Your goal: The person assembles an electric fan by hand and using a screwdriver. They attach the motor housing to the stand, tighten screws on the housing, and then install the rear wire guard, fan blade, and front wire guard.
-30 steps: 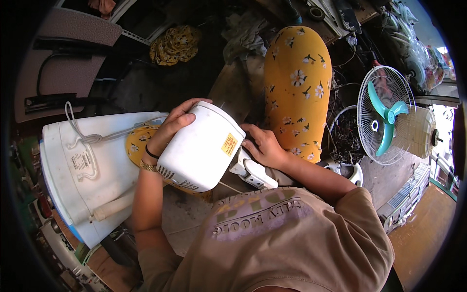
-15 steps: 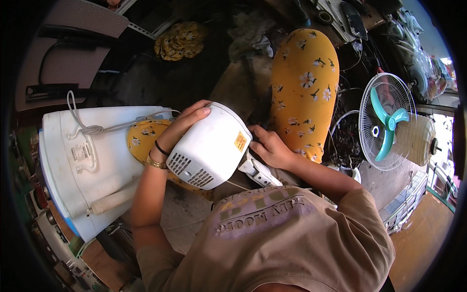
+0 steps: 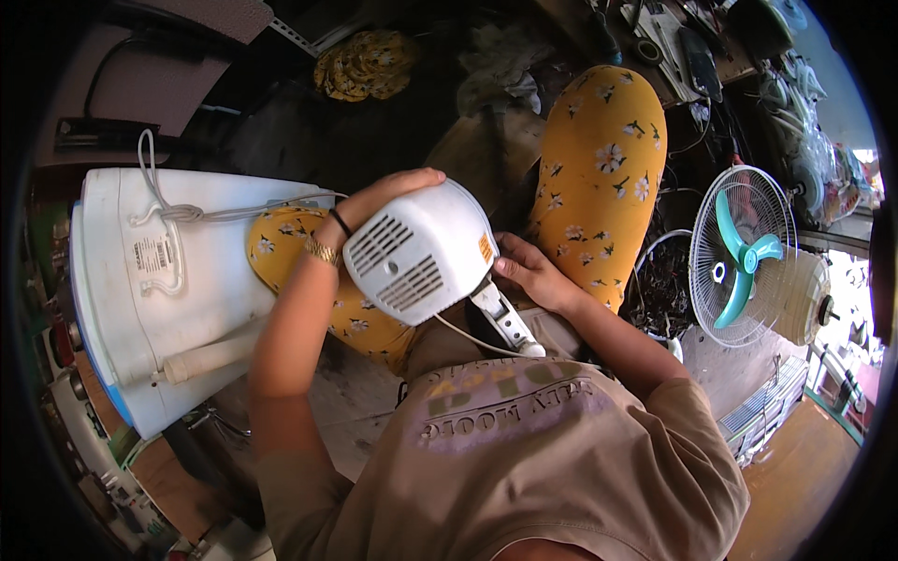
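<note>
White housing (image 3: 435,248) had turned since the earlier frames: its slotted end (image 3: 395,263) came round to face the camera more fully, and its orange label (image 3: 486,248) swung close to edge-on. Location was noted as over the person's lap, between both hands.

Left hand (image 3: 398,190) held the housing, laid along its far left side with the fingers over the upper edge. Right hand (image 3: 535,268) was placed at the housing's right edge, just beside the label, thumb and fingers drawn close together; whether anything was pinched between them could not be told (no tool was visible in either hand).

White bracket (image 3: 505,323) extended from the housing's lower right toward the person's shirt. Its attachment could not be confirmed, the joint being partly hidden. Thin cord (image 3: 468,347) ran below the housing.

On progress: the shell appeared closed on every face in view, with no part seen lying removed beside it. Handling was judged to be under way, not finished, as both hands were engaged. Condition of the interior and underside, and therefore what remained, could not be established. Teal-bladed fan (image 3: 748,254) stood well apart, right of the housing.
</note>
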{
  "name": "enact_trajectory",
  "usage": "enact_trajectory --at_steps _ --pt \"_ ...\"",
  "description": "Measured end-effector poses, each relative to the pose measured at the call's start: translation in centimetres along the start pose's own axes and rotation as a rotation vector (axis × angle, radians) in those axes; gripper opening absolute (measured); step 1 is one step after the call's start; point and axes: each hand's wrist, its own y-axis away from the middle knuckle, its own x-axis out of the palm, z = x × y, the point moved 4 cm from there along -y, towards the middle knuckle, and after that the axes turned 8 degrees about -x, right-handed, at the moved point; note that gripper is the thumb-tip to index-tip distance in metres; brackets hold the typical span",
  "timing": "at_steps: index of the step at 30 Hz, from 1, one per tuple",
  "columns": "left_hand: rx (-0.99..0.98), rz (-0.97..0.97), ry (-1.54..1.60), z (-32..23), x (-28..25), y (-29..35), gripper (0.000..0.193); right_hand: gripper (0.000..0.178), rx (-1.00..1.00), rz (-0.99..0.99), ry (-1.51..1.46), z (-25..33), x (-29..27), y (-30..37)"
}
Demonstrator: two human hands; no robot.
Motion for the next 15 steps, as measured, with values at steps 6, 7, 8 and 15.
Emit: enact_trajectory --at_steps 6,7,8,15 --pt "-0.215 0.012 0.019 0.1 -1.3 -2.0 0.03 0.117 -0.012 0.112 -0.152 2.0 1.9 -0.7" --pt "-0.229 0.075 0.027 0.0 -1.6 -2.6 0.032 0.12 0.007 0.1 -0.136 2.3 2.1 -0.9" --pt "-0.242 0.137 0.036 -0.1 -2.0 -3.1 0.033 0.124 0.027 0.089 -0.12 2.6 2.3 -1.1" --pt "-0.001 0.082 -0.207 -1.4 -0.7 -2.7 0.038 0.133 -0.069 -0.089 0.206 8.4 3.1 -1.0"
